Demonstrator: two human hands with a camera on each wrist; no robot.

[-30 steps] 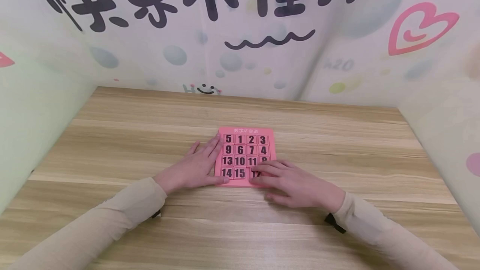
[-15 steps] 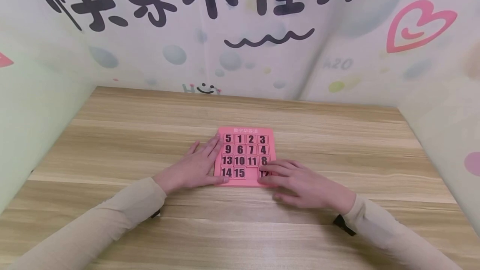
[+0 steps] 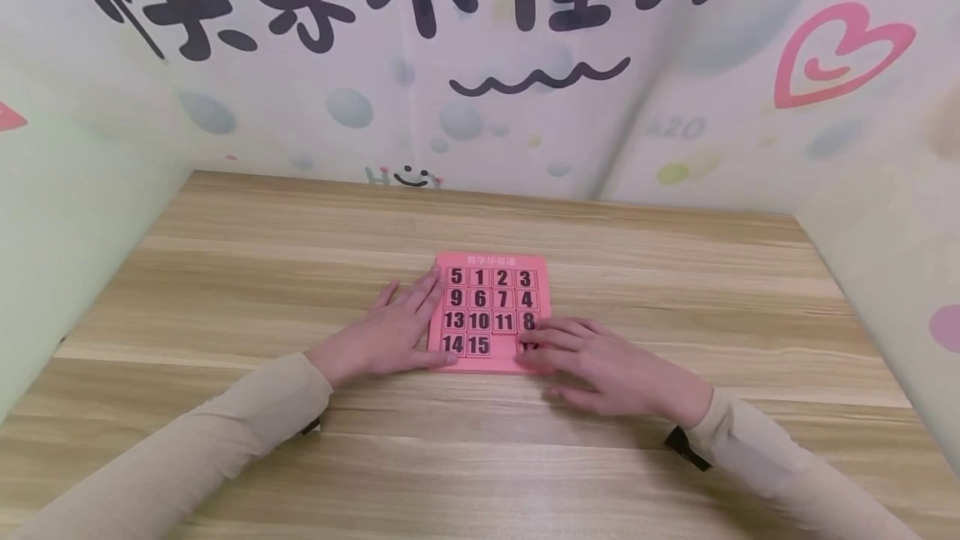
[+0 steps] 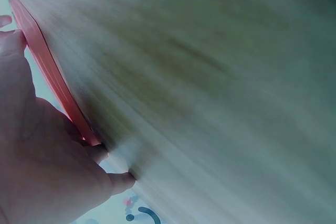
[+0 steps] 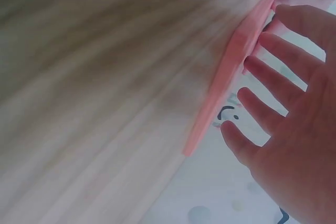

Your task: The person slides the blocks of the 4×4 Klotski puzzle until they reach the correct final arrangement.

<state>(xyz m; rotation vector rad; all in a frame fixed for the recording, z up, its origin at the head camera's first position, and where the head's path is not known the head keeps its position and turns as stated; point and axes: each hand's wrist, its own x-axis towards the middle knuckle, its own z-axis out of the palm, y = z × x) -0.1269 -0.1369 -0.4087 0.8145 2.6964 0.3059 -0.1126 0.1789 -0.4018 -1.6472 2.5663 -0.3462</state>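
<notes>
Left grip [image 3: 384, 338], spread — pink number puzzle [image 3: 503, 348] is being touched at its left edge. Right grip [image 3: 611, 369], spread — tile 12 [image 3: 531, 346] is being partly covered. Puzzle is being borne flat by the wooden surface [image 3: 465, 457].

Tabletop [image 3: 480, 457] was streaked wood grain; one pink number puzzle [image 3: 491, 310] lay flat near its middle.

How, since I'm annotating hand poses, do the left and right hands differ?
The left hand lies along the left edge of the pink board; the right hand reaches over its lower right, partly hiding a tile. The left thumb touches the board; the right thumb appears off it. Both come from beige sleeves.
</notes>
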